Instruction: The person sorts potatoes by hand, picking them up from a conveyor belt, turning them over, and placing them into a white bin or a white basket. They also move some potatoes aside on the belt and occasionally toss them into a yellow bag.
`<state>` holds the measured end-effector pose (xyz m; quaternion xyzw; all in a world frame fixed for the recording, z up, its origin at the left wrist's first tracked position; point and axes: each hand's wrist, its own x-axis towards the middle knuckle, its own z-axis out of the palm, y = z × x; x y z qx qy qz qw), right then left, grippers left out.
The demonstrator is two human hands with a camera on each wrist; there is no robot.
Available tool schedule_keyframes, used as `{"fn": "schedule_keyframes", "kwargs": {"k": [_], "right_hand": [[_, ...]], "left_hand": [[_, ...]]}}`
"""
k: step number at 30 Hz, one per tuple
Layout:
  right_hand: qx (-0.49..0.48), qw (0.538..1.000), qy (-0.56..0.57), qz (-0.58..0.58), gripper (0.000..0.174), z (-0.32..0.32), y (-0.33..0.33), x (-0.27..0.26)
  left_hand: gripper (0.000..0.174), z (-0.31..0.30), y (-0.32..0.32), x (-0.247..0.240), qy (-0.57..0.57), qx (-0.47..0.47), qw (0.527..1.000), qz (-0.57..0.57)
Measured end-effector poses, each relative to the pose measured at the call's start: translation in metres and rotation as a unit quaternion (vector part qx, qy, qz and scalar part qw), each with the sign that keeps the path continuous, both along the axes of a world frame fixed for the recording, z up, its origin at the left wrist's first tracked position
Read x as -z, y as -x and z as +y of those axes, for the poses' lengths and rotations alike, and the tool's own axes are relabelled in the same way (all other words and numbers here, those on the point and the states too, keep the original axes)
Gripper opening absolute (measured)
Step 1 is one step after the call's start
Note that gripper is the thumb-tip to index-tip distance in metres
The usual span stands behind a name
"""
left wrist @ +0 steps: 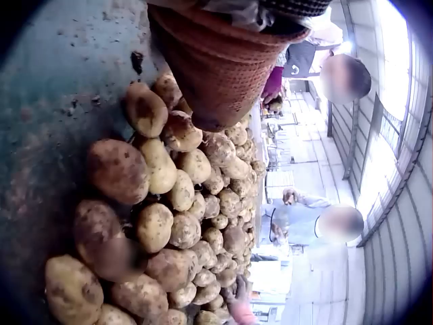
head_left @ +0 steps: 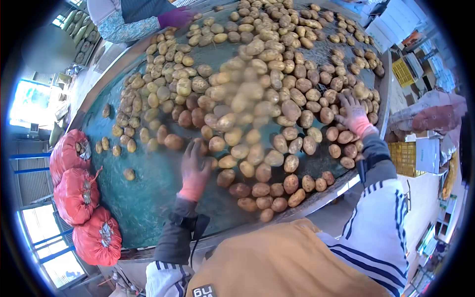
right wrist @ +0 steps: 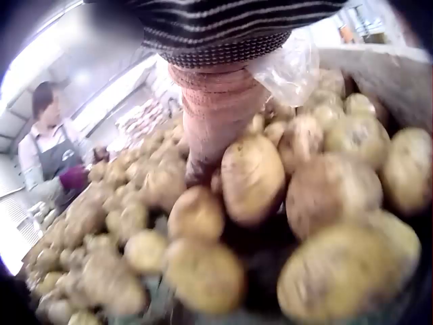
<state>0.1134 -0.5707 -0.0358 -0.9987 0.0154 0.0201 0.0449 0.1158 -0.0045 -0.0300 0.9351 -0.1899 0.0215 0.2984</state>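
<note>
Many potatoes [head_left: 292, 111] cover a green table [head_left: 148, 198]. My gloved left hand [head_left: 194, 171] lies at the left edge of the pile in the head view, fingertips touching a reddish potato, fingers fairly straight. In the left wrist view the left hand [left wrist: 220, 68] hangs over the potatoes [left wrist: 157, 166], its fingertips hidden. My gloved right hand [head_left: 354, 115] rests with spread fingers on potatoes near the table's right side. In the right wrist view the right hand [right wrist: 216, 122] reaches down among potatoes [right wrist: 254, 179], fingers mostly hidden.
Red net sacks [head_left: 79, 195] line the table's left edge. Another person's purple-gloved hand [head_left: 175, 18] is at the far left edge. Yellow crates [head_left: 404, 159] stand beyond the right edge. A raised rim [right wrist: 396, 74] borders the potatoes on the right.
</note>
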Motion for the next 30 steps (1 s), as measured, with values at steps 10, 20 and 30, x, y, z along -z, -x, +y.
{"fn": "schedule_keyframes", "kwargs": {"k": [10,20,30], "right_hand": [[-0.280,0.937,-0.166,-0.130,0.052,0.238,-0.112,-0.033],[-0.020,0.706,-0.659,0.259,0.044,0.283,-0.082,-0.060],[-0.120,0.765,-0.617,0.139,0.040,0.317,0.007,-0.040]], "left_hand": [[0.060,-0.044,-0.006,0.028,-0.080,0.068,0.992,-0.073],[0.039,-0.032,0.022,-0.007,0.221,-0.023,0.969,0.105],[0.042,-0.064,0.033,-0.063,0.432,-0.044,0.870,0.235]]}}
